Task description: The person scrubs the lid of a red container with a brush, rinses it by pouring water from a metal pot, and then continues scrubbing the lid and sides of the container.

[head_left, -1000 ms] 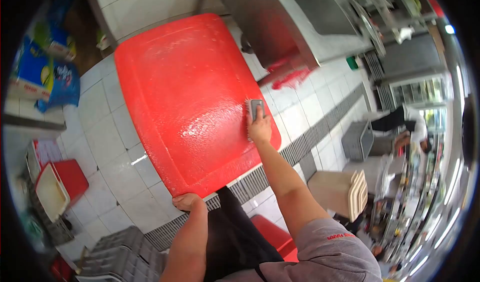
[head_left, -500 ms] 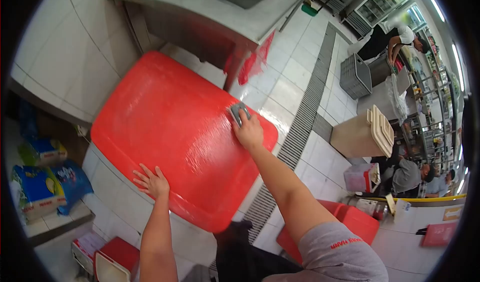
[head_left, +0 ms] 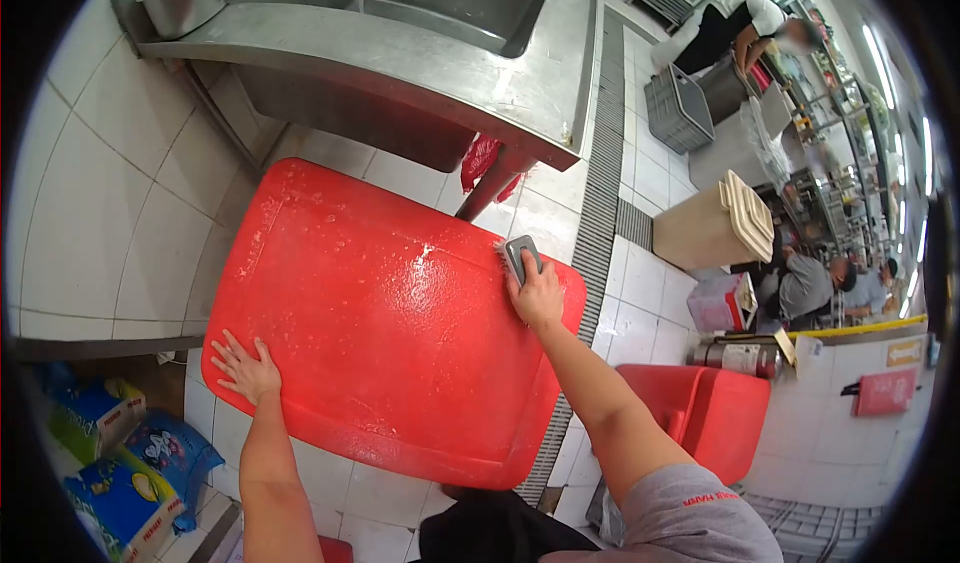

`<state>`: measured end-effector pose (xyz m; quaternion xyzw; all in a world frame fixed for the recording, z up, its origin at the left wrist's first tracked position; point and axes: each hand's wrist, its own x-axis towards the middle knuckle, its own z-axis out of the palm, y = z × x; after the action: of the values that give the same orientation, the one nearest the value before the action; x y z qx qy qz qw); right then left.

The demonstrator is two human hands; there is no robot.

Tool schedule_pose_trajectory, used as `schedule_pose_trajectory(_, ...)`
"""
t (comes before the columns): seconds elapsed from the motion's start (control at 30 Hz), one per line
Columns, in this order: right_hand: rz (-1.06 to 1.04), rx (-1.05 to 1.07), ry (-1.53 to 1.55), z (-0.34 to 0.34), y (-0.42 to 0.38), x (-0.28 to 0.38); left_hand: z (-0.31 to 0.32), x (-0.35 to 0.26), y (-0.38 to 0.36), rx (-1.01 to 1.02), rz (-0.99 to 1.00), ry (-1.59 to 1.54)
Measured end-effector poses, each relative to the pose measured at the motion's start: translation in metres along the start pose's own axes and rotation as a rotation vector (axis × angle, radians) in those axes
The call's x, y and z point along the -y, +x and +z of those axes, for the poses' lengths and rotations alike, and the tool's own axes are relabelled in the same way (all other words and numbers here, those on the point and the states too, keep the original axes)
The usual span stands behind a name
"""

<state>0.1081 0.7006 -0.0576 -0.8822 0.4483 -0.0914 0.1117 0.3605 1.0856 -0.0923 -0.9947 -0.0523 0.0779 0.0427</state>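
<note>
A large red plastic lid [head_left: 370,333], wet and shiny with small drops and suds, lies in front of me. My right hand [head_left: 538,293] grips a grey scrub brush [head_left: 522,255] near the lid's far right corner. Its pale bristles show at the left side, against the red surface. My left hand [head_left: 248,367] rests flat at the lid's near left edge, fingers spread, holding nothing. What supports the lid from below is hidden.
A steel sink [head_left: 440,13] with running water stands beyond the lid, a metal pot [head_left: 185,1] on its rim. A floor drain grate [head_left: 603,143] runs along the right. A beige bin [head_left: 712,225], red container [head_left: 725,418] and colourful bags [head_left: 125,503] stand around. Co-workers [head_left: 740,38] are farther back.
My view has shifted, bringing more of the sink into sight. The lid appears turned, and my left hand now sits nearer its left corner. The brush remains in my right hand.
</note>
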Motion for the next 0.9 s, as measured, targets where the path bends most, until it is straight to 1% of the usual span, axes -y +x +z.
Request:
schedule_pose_trajectory(0.03, 0.015, 0.004, -0.015, -0.003, -0.001, 0.005, 0.002, 0.003, 0.006, -0.020, 0.003, 0.004)
schedule_pose_trajectory(0.1, 0.175, 0.173, -0.080, -0.016, -0.007, 0.006, 0.005, 0.004, 0.024, -0.032, 0.066, -0.001)
schedule_pose_trajectory(0.13, 0.218, 0.153, -0.102, -0.019, -0.017, -0.004, 0.010, 0.011, 0.031, -0.040, 0.105, 0.025)
schedule_pose_trajectory(0.2, 0.336, -0.031, -0.135, -0.008, -0.028, -0.027, 0.015, -0.001, 0.045, -0.052, 0.159, 0.025)
schedule_pose_trajectory(0.23, 0.327, -0.040, -0.038, -0.010, -0.029, -0.036, 0.014, 0.002, 0.047, -0.052, 0.232, 0.048)
schedule_pose_trajectory(0.27, 0.623, -0.051, 0.084, -0.013, -0.026, -0.023, 0.010, 0.011, 0.049, -0.051, 0.289, 0.084)
schedule_pose_trajectory(0.3, 0.759, -0.044, 0.123, -0.020, -0.021, 0.010, -0.014, 0.004, 0.044, 0.044, 0.311, 0.094)
schedule_pose_trajectory(0.33, 0.904, -0.036, 0.159, -0.022, -0.016, 0.037, -0.009, 0.003, 0.038, 0.019, 0.367, 0.095)
schedule_pose_trajectory(0.37, 0.507, 0.092, 0.035, 0.025, -0.004, 0.074, -0.002, 0.011, 0.053, -0.015, 0.440, 0.112)
schedule_pose_trajectory(0.4, 0.537, 0.097, 0.210, 0.024, 0.004, 0.142, -0.004, 0.008, 0.056, -0.025, 0.448, 0.130)
schedule_pose_trajectory(0.43, 0.382, 0.071, 0.235, 0.048, 0.012, 0.188, -0.004, 0.008, 0.056, 0.001, 0.458, 0.070)
schedule_pose_trajectory(0.47, 0.012, -0.075, 0.144, 0.091, 0.017, 0.223, -0.004, 0.011, 0.055, 0.036, 0.469, 0.016)
schedule_pose_trajectory(0.5, 0.128, 0.181, 0.289, 0.078, 0.028, 0.285, -0.004, 0.014, 0.056, 0.036, 0.473, 0.030)
schedule_pose_trajectory(0.53, 0.041, 0.149, 0.278, 0.109, 0.034, 0.326, -0.004, 0.014, 0.057, 0.053, 0.482, -0.002)
schedule_pose_trajectory(0.6, -0.020, 0.335, 0.298, 0.104, 0.039, 0.390, -0.005, 0.012, 0.058, 0.063, 0.485, -0.029)
schedule_pose_trajectory(0.63, -0.002, 0.339, 0.310, 0.107, 0.036, 0.386, -0.006, 0.013, 0.059, 0.072, 0.500, -0.025)
schedule_pose_trajectory(0.7, -0.046, 0.208, 0.272, 0.109, 0.032, 0.342, -0.004, 0.015, 0.059, 0.085, 0.525, -0.026)
schedule_pose_trajectory(0.73, 0.031, 0.171, 0.300, 0.104, 0.027, 0.299, -0.004, 0.015, 0.057, 0.103, 0.543, -0.027)
schedule_pose_trajectory(0.77, 0.000, -0.017, 0.224, 0.090, 0.015, 0.248, -0.004, 0.015, 0.057, 0.089, 0.545, -0.015)
schedule_pose_trajectory(0.8, 0.284, 0.027, 0.099, 0.069, 0.007, 0.203, -0.004, 0.014, 0.059, 0.068, 0.538, -0.008)
schedule_pose_trajectory(0.83, 0.237, -0.042, 0.065, 0.051, -0.006, 0.146, -0.004, 0.014, 0.058, 0.053, 0.549, -0.036)
schedule_pose_trajectory(0.87, 0.923, 0.399, 0.466, -0.024, 0.000, 0.145, -0.004, 0.017, 0.060, 0.055, 0.546, -0.029)
schedule_pose_trajectory(0.9, 0.915, 0.059, 0.217, 0.002, -0.019, 0.076, -0.004, 0.015, 0.061, 0.067, 0.544, -0.032)
